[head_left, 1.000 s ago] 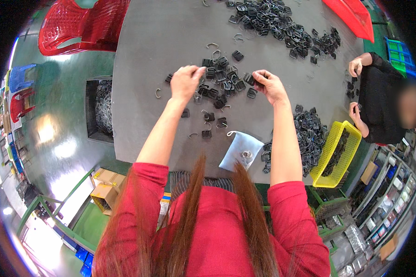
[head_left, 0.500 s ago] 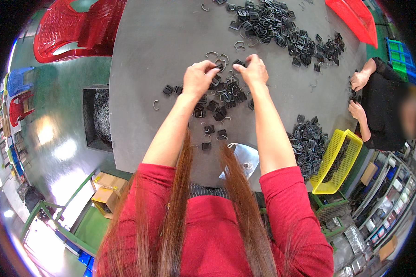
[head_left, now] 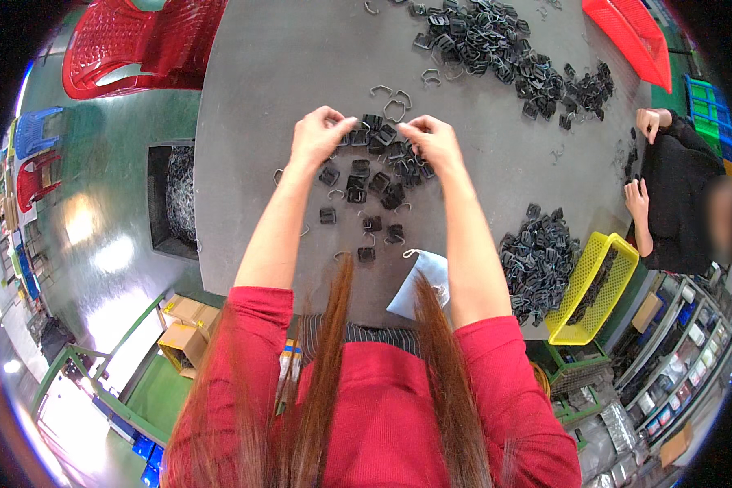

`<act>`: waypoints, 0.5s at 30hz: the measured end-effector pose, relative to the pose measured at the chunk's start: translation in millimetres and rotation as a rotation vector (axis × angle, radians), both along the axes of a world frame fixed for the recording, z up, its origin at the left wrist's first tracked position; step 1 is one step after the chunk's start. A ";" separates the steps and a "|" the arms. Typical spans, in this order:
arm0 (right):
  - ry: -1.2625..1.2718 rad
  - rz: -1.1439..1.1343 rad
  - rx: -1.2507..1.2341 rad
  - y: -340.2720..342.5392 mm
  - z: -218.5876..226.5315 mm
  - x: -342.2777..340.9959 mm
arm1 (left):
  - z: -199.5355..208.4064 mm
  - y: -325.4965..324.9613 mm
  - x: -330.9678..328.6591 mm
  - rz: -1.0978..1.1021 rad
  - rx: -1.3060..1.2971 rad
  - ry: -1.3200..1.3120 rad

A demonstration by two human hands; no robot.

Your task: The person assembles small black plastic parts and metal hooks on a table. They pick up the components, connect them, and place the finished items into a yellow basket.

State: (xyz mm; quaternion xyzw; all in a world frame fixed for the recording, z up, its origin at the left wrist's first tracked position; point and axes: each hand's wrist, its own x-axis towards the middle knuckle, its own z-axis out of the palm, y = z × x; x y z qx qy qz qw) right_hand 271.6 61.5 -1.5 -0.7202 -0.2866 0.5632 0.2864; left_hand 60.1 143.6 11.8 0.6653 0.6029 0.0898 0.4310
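Over a loose cluster of small black square buckle-like pieces (head_left: 380, 180) on the grey table, my two hands are held apart. My left hand (head_left: 317, 140) is at the cluster's upper left, thumb and forefinger pressed together beside some black pieces; whatever they pinch is too small to make out. My right hand (head_left: 434, 143) is at the upper right with its fingertips drawn together over other black pieces, and its grip is likewise unclear. Just beyond the fingertips lie bent wire clips (head_left: 394, 109). More wire pieces are scattered among the black ones.
A large heap of black pieces (head_left: 484, 45) lies far right, another (head_left: 537, 264) by the yellow basket (head_left: 622, 281). A red basket (head_left: 638, 41) stands at the far right corner. A pale blue pouch (head_left: 419, 285) lies near me. A co-worker (head_left: 679, 195) sits at the right edge.
My left hand has moved left, away from the right one, which is slightly lower. The black pieces seen earlier at both hands' fingertips no longer show there. The co-worker's hands have moved apart.
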 end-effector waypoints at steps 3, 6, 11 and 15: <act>-0.667 0.239 -0.078 13.3 18.9 -45.6 | -3.5 -21.6 17.3 -0.220 0.255 0.323; -0.476 0.096 0.046 3.2 -9.0 -39.3 | -5.0 -28.6 9.7 -0.246 0.246 0.197; 0.600 -0.278 0.114 -20.6 35.2 -10.0 | 15.6 -17.7 -55.2 0.063 -0.445 -0.502; -0.039 0.029 0.166 25.4 2.9 -17.4 | 0.8 -17.3 -45.8 0.031 0.098 -0.156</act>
